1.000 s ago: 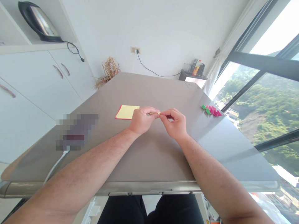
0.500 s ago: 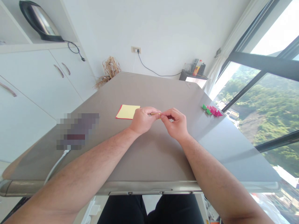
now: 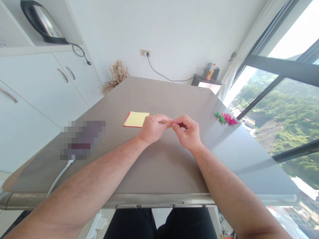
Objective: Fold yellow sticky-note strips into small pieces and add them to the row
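Observation:
My left hand (image 3: 152, 127) and my right hand (image 3: 188, 132) meet above the middle of the grey table (image 3: 159, 166). Both are closed in a pinch on a small folded yellow paper (image 3: 166, 122), of which only a thin edge shows between the fingertips. A pad of yellow sheets with a red edge (image 3: 136, 119) lies flat on the table just left of my left hand. Several small folded pink and green paper pieces (image 3: 226, 118) sit in a row near the table's right edge.
A blurred-out object (image 3: 82, 139) with a white cable lies at the table's left side. White cupboards stand to the left with a kettle (image 3: 42, 21) on top. A large window runs along the right. A small stand with bottles (image 3: 208, 74) is beyond the far edge.
Hardly anything has moved. The fingers shift slightly on the small paper and the hands stay in the same spot.

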Demonstrator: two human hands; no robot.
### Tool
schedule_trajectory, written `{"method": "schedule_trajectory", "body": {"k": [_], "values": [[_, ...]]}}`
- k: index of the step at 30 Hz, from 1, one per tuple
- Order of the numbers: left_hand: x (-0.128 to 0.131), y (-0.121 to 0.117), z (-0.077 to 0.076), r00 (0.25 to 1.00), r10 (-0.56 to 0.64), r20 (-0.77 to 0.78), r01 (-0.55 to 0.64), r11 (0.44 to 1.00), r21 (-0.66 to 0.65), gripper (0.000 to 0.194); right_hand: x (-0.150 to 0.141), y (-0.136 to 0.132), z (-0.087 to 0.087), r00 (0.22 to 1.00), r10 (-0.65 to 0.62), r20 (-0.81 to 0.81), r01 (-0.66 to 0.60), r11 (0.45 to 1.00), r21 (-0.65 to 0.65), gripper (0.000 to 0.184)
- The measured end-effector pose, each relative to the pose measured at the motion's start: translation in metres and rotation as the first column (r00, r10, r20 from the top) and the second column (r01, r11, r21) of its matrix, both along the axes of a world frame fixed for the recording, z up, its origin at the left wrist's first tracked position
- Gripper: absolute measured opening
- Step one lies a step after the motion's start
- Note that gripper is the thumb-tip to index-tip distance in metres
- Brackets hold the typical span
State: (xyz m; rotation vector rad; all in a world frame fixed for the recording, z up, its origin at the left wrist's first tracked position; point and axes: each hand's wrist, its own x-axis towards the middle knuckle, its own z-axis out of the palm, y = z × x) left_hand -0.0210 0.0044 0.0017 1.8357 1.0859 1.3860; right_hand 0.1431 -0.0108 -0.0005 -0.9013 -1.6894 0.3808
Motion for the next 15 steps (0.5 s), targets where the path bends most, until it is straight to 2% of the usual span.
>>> {"method": "schedule_trajectory", "body": {"k": [5, 15], "values": [[0.0004, 0.0008, -0.0013, 1.0, 0.013, -0.003, -0.013, 1.0, 0.01, 0.024, -0.0005, -0.0006, 0.0004, 0.998, -0.052, 0.032, 0.052, 0.999, 0.001, 0.012], [-0.0001, -0.0004, 0.0015, 1.0, 0.006, -0.005, -0.006, 0.999, 0.032, 0.022, -0.0008, -0.0018, 0.0024, 0.999, -0.033, 0.019, 0.032, 0.999, 0.024, 0.012]]}}
